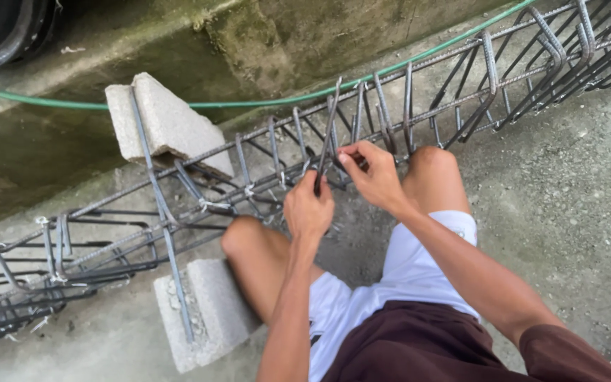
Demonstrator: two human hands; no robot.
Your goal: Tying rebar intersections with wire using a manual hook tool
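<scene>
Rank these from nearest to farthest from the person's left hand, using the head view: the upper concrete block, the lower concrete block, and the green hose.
From the left hand:
1. Lower concrete block, below and to the left, on the ground by the knee.
2. Upper concrete block, up and to the left, beyond the rebar cage.
3. Green hose, along the wall beyond the cage; close to the upper block's rank.

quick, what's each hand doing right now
Left hand: closed around a bent rebar stirrup on the rebar cage.
Right hand: fingers pinched at the same stirrup; what they grip cannot be told.
</scene>
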